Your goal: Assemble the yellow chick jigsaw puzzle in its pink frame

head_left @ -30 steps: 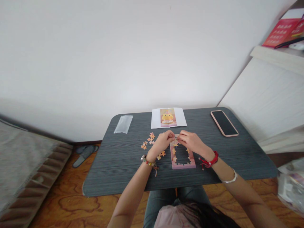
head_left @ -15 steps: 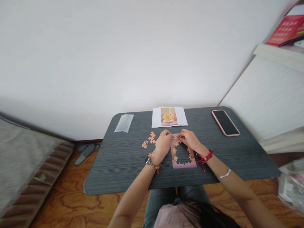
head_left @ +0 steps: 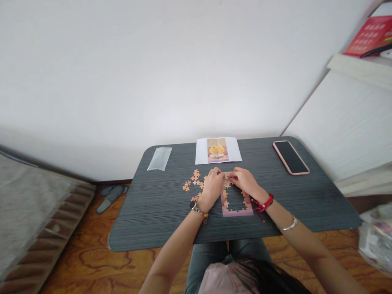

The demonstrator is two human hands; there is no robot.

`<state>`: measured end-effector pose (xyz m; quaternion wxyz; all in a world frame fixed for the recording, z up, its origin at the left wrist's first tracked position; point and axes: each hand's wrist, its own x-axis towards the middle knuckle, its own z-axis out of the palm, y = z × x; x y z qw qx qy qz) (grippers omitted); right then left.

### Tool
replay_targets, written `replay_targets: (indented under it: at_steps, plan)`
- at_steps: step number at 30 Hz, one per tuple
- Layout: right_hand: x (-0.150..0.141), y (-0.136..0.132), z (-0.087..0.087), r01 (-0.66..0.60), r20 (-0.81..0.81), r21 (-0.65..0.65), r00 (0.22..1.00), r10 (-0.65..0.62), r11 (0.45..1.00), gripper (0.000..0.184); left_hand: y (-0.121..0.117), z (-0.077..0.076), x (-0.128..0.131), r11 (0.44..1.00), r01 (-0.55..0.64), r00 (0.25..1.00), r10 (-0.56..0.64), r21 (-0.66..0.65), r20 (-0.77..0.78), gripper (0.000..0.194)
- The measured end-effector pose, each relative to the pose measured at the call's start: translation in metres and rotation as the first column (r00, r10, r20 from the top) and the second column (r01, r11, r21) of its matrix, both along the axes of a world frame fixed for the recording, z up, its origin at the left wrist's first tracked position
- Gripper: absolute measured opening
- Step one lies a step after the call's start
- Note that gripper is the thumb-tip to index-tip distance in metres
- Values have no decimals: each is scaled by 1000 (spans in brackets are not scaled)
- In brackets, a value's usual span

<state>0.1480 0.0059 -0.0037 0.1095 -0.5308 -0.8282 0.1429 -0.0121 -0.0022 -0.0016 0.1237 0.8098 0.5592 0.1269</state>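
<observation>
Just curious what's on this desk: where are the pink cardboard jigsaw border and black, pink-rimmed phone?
Pink cardboard jigsaw border [head_left: 232,213]: head view, near strip.
Black, pink-rimmed phone [head_left: 291,158]: head view, screen.

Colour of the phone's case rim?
The phone's rim is pink; it shows best in the current head view.

dark wood-grain tabletop [head_left: 137,212], clear plastic bag [head_left: 160,158], glossy phone screen [head_left: 290,157]

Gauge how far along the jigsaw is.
Looks done: the side and bottom borders of the puzzle. In hand: the left hand and right hand have their fingers at its top end; whether they grip a piece, I can't tell. Left: the middle, where dark tabletop shows, with loose pieces lying to the left.
</observation>
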Motion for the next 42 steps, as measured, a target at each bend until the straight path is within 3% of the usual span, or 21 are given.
replay_targets:
  at_steps: [16, 33, 42]
  plan:
    - [-3, -11, 2, -41, 170, 64, 985, 29, 997, 25, -2, 2, 2, 1000, 11, 1000, -11, 5, -27, 20]
    - [-1, -13, 3, -69, 179, 79, 982, 53, 995, 25, -2, -1, 1, 999, 19, 999, -17, 41, -50, 25]
    - [-2, -14, 4, -96, 241, 61, 967, 79, 993, 22, -15, 7, 4, 996, 79, 988, -72, 50, -135, 24]
